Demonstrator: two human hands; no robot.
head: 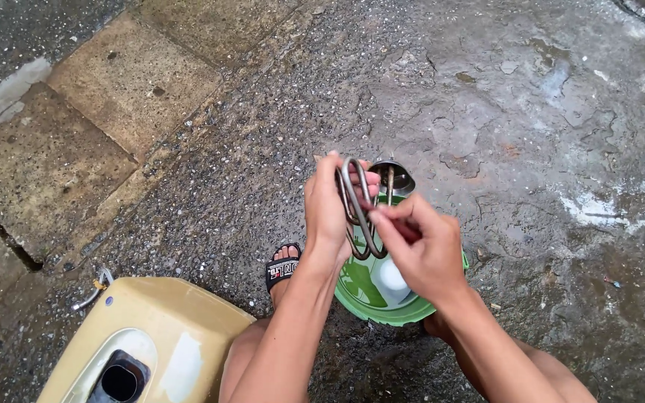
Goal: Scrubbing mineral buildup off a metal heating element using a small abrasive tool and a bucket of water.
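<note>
Wet concrete ground (487, 112) | left hand (328, 213) gripping looped grey metal heating coil (358, 209) steady over green plastic bowl (371, 295) | right hand (421, 250) pinching, working coil.

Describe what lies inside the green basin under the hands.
Inside the green basin a white rounded object shows near the middle. The right hand and the left hand, gripping a coiled metal heating element, cover the rest of the inside.

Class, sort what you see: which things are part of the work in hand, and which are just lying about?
In use:
left hand
right hand
looped metal heating coil
green basin

Lying about:
yellowish casing
black sandal
paving slabs
</note>
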